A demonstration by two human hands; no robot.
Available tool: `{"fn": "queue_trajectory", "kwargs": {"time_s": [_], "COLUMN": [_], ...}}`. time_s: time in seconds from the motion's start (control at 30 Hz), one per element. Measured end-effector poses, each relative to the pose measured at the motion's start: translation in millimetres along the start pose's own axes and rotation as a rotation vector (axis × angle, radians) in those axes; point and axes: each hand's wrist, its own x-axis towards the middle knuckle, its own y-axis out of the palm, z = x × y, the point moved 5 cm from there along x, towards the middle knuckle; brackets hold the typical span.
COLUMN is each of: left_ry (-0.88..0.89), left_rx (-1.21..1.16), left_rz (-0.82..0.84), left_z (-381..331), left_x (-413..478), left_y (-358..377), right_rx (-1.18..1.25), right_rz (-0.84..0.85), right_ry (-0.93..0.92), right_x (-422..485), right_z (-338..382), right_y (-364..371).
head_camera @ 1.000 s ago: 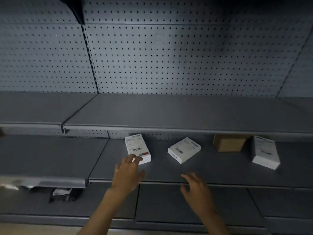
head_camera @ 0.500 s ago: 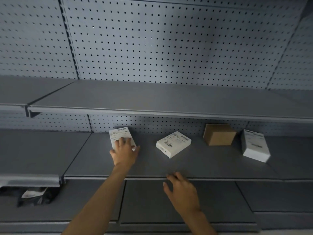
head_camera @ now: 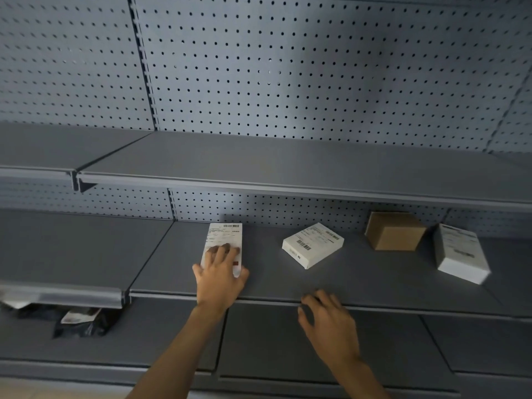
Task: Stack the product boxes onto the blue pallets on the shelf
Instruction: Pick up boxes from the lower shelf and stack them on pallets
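A pegboard wall [head_camera: 288, 82] backs the grey shelves, and a dark bag [head_camera: 83, 322] lies lower left. On the middle shelf [head_camera: 359, 277], a skewed white box [head_camera: 312, 244], a brown box [head_camera: 394, 231] and a far white box [head_camera: 460, 256] sit apart. The right hand [head_camera: 328, 321] hovers at the shelf edge, fingers loosely spread. The left hand [head_camera: 220, 279] covers the near end of a labelled box [head_camera: 226, 236]; fingers spread on top, grip unclear.

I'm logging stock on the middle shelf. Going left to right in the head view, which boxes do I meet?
In order: white labelled box under the left hand → angled white box → brown cardboard box → far-right white box.
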Motion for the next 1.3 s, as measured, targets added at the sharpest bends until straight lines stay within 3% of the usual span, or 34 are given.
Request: {"fn": "queue_trajectory", "kwargs": {"time_s": [0.17, 0.23, 0.4, 0.5, 0.67, 0.9, 1.3], "left_ry": [0.013, 0.009, 0.025, 0.045, 0.055, 0.061, 0.068], "left_rx": [0.064, 0.087, 0.089, 0.104, 0.164, 0.216, 0.216], "left_rz": [-0.039, 0.006, 0.037, 0.011, 0.054, 0.055, 0.078], "left_z": [1.7, 2.5, 5.8, 4.7, 5.1, 2.3, 4.5], "left_x": [-0.1, 1.0, 1.5, 1.2, 2.2, 1.4, 0.6], "left_y": [4.8, 5.1, 7.1, 8.3, 8.8, 6.5, 8.0], "right_rx": [-0.013, -0.035, -0.145, -0.135, -0.015, -0.089, -0.072], "right_rz": [-0.158, -0.082, 0.301, 0.361, 0.358, 0.452, -0.003], "right_ry": [-0.02, 0.002, 0.176, 0.241, 0.184, 0.138, 0.05], "right_x": [73.0, 106.4, 146.7, 152.3, 147.9, 157.1, 83.3], "right_z": [10.3, 17.2, 15.9, 11.2, 3.1, 3.2, -17.4], "right_y": [-10.2, -1.1, 38.1, 44.4, 43.9, 48.7, 22.1]}}
